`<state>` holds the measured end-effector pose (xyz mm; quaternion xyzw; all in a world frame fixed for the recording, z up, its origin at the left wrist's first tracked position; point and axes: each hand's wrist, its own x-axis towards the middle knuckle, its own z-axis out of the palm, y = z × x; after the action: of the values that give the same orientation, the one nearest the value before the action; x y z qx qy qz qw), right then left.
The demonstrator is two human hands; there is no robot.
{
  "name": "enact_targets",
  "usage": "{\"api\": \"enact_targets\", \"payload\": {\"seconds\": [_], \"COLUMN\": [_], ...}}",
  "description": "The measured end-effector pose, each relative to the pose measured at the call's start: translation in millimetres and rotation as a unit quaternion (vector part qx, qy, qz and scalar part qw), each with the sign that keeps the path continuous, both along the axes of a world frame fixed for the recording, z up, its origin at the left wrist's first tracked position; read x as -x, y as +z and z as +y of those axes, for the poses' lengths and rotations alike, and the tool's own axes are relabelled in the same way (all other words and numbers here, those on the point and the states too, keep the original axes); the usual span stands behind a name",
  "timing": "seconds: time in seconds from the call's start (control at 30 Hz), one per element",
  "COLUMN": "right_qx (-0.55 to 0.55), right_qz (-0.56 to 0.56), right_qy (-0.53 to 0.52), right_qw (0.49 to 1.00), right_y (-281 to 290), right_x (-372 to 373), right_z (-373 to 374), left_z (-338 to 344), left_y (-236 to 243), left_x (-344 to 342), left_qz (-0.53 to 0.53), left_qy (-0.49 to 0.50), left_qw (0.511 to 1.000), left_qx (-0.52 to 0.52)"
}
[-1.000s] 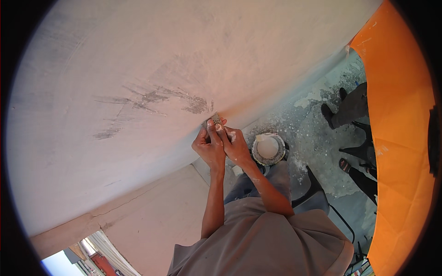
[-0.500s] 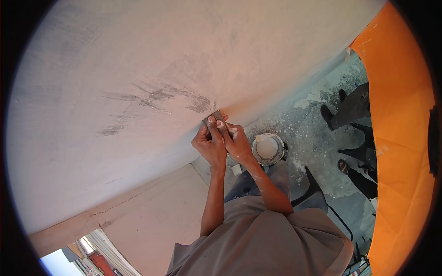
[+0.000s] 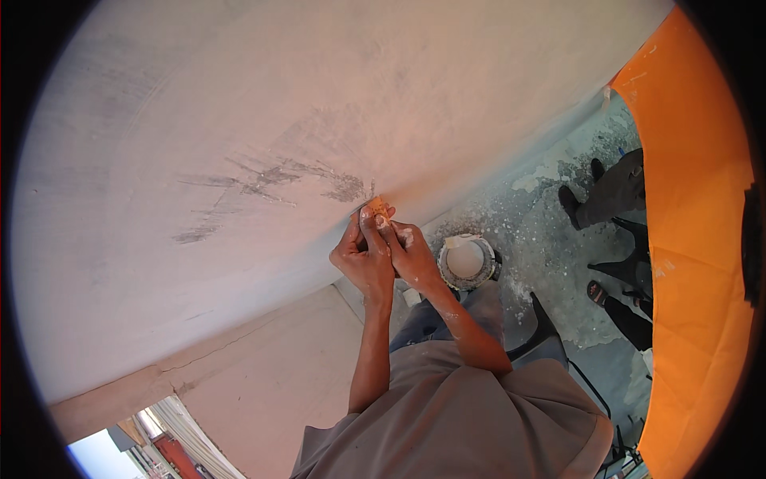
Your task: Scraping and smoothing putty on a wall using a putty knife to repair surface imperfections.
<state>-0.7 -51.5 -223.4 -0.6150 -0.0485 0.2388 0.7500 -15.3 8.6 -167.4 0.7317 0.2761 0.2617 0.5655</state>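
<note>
My left hand (image 3: 363,255) and my right hand (image 3: 412,254) are close together in front of a pale plastered wall (image 3: 239,96). Between the pinched fingers of both is a small flat orange piece (image 3: 379,205), with a darker edge toward the wall; its exact kind is unclear. White smears mark the fingers. Just beyond the fingertips, dark rough scrape marks (image 3: 347,188) spread leftward over the wall. Whether the piece touches the wall cannot be made out.
A round bucket (image 3: 467,284) of whitish paste stands on the splattered floor (image 3: 550,271) right of my hands. An orange sheet (image 3: 694,239) hangs along the right. Beside it are other people's legs (image 3: 614,188) and a black chair (image 3: 542,327).
The small piece has turned in my fingers: its grey face showed before, and an orange face shows now. Both hands have stayed almost in place.
</note>
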Motion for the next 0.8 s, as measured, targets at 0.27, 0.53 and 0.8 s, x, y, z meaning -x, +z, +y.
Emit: {"api": "enact_targets", "payload": {"seconds": [0.27,0.53,0.8], "right_qx": [0.016,-0.007,0.014], "right_qz": [-0.018,-0.036,-0.024], "right_qy": [-0.031,-0.042,-0.033], "right_qw": [0.999,0.998,0.999], "right_y": [0,-6,-5], "right_x": [6,2,-4], "right_z": [3,7,8], "left_z": [1,6,10], "left_y": [0,-13,-13], "left_x": [1,0,-4], "left_qz": [0.018,-0.016,0.003], "left_qy": [0.005,-0.015,-0.021], "left_qw": [0.999,1.000,1.000], "left_qx": [0.029,-0.001,0.011]}}
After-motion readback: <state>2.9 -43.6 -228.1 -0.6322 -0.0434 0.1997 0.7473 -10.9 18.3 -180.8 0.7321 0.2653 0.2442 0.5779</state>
